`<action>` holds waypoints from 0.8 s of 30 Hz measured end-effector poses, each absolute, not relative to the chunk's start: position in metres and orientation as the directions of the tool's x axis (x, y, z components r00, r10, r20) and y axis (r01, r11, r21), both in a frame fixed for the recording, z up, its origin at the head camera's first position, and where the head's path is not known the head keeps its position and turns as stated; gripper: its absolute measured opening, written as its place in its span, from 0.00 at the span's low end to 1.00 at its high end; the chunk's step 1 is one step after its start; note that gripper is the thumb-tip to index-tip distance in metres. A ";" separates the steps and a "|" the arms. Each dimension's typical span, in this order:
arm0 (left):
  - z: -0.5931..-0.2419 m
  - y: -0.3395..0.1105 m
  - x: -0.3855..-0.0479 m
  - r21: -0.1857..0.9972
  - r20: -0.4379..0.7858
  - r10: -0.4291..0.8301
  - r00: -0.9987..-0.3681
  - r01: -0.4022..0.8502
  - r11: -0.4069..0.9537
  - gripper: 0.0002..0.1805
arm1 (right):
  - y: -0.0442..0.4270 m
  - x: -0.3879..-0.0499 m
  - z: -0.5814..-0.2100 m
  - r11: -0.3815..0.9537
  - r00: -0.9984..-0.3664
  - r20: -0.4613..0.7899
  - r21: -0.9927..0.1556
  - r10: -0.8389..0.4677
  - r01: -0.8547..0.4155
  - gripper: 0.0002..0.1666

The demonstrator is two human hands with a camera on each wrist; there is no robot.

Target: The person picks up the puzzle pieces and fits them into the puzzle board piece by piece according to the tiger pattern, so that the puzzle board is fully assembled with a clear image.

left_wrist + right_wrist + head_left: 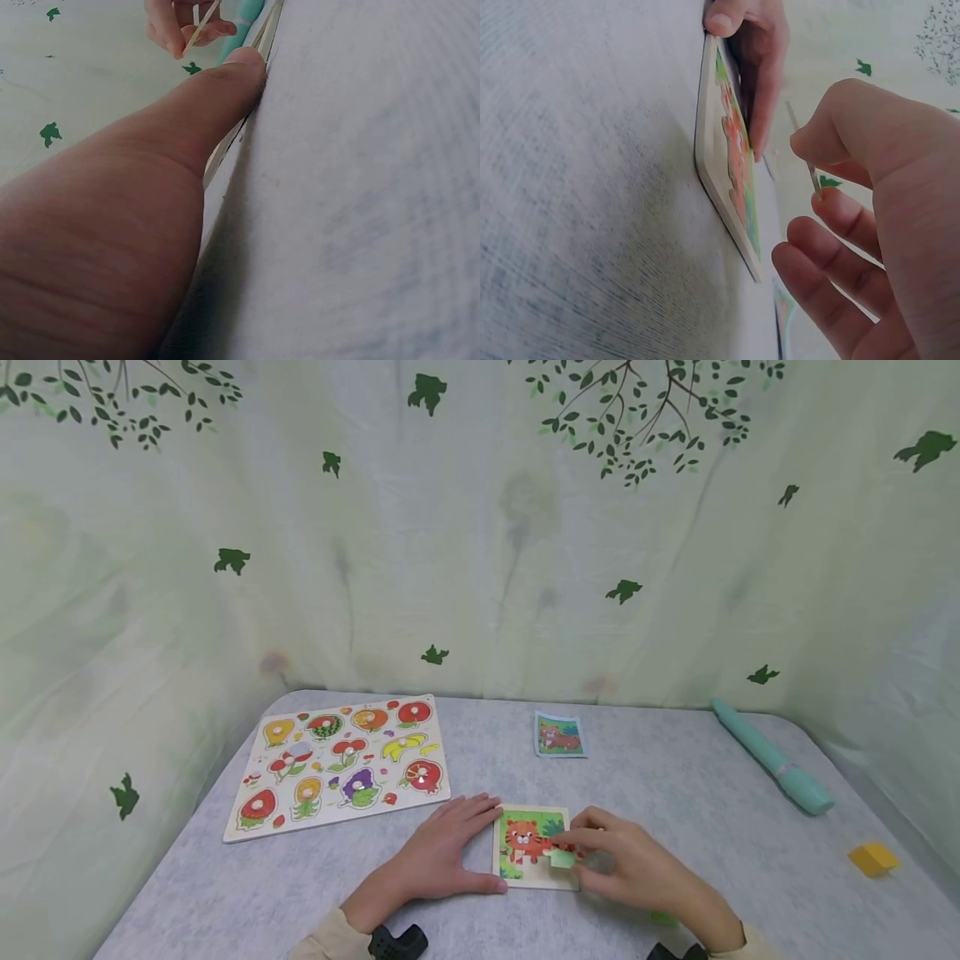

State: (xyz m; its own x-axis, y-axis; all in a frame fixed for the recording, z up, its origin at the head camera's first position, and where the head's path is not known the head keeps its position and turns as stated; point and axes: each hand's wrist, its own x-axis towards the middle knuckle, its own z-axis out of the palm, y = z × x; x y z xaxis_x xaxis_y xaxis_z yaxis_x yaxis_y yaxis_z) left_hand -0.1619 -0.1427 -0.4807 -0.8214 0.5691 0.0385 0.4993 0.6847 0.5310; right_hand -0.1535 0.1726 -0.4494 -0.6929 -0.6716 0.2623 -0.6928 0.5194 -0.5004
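A small wooden jigsaw board (pixel 536 883) with a tiger picture lies on the table. My left hand (pixel 448 852) rests at its left side, thumb by the near corner and fairly straight fingers by the far one. My right hand (pixel 626 864) pinches a thin light-green puzzle piece (pixel 562 858) between thumb and finger, above the board's lower right part. In the right wrist view the piece (pixel 814 180) appears edge-on, apart from the board (pixel 705 142). Bare wood shows along the board's near side. Part of the picture is hidden behind the right hand.
A fruit peg puzzle (pixel 337 760) lies at the left. A small tiger picture card (pixel 560 737) lies behind the board. A teal tapered object (pixel 772 760) and a yellow block (pixel 873 859) are at the right. Something green (pixel 663 918) is partly hidden under the right forearm.
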 end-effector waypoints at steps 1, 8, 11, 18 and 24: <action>-0.481 -0.143 -0.162 0.529 0.039 0.569 -0.821 0.500 0.685 0.53 | 0.172 -0.153 -0.450 0.514 -0.691 0.268 -0.502 -0.672 -0.695 0.23; -0.481 -0.142 -0.162 0.530 0.039 0.571 -0.820 0.501 0.684 0.53 | 0.166 -0.152 -0.453 0.548 -0.713 0.232 -0.500 -0.662 -0.671 0.21; -0.481 -0.143 -0.162 0.529 0.037 0.571 -0.820 0.501 0.685 0.53 | 0.163 -0.151 -0.453 0.563 -0.722 0.214 -0.498 -0.658 -0.660 0.20; -0.481 -0.143 -0.162 0.530 0.034 0.568 -0.823 0.496 0.688 0.53 | 0.159 -0.149 -0.460 0.508 -0.665 0.305 -0.457 -0.681 -0.730 0.20; -0.481 -0.142 -0.162 0.533 0.038 0.567 -0.823 0.497 0.685 0.53 | 0.157 -0.147 -0.466 0.491 -0.640 0.336 -0.431 -0.691 -0.757 0.17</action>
